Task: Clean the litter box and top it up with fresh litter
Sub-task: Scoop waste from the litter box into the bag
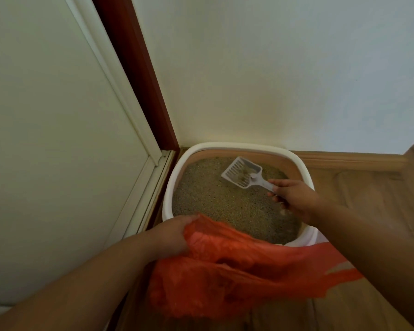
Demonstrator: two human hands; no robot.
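Orange, thin plastic bag (pixel 225 271) lies crumpled across the near rim of the white, round-cornered plastic litter box (pixel 175 177), its loose end trailing to the right over the wooden floor (pixel 368 192). The left hand (pixel 175 235) is closed on the bag's upper edge, bunching the film at the box's near-left corner. The right hand (pixel 294 199) is closed around the handle of a pale grey slotted plastic scoop (pixel 242 174), which is held above the granular tan litter (pixel 225 201) toward the far side of the box; a few clumps rest in the scoop's basin. The litter box stands on the floor in the corner formed by a cream wall (pixel 273 80) and a white door (pixel 46 139) with a dark red frame (pixel 139 75).
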